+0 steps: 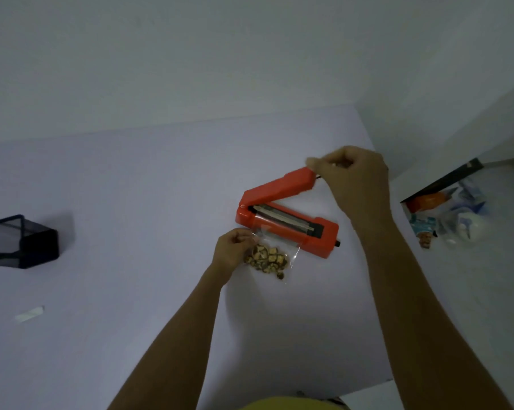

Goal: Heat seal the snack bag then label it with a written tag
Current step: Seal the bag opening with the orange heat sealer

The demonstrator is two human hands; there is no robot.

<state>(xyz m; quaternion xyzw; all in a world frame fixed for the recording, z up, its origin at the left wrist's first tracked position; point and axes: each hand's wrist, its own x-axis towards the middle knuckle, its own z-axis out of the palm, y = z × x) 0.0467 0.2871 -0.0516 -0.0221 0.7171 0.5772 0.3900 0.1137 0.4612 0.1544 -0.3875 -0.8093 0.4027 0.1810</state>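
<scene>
**Snack bag at the sealer, seal not yet pressed**

Snack bag (269, 255) pinched at its upper left corner by the left hand (230, 251), fingers closed on the clear film. Lying flat on the white table (131, 202), brown snack pieces bunched in the lower half just beside the fingers, open mouth reaching up and away from the grip onto the front edge of the orange heat sealer (288, 224). Cannot tell whether the film already lies across the sealing strip or stops just short of it.

Up and to the right of that grip, right hand (353, 179) closed around the free end of the sealer lid (279, 186), lid raised at an angle, hinged at its left end, strip exposed beneath.

Judged as the loading stage: nothing sealed yet. Left to do: mouth squared over the strip, lid pressed down, bag withdrawn, tag written and attached.

Well apart to the left of both grips, a small white slip (29, 314) on the table, possibly the tag, blank as far as visible. Farther left, a dark mesh holder (22, 241). No pen made out.
</scene>
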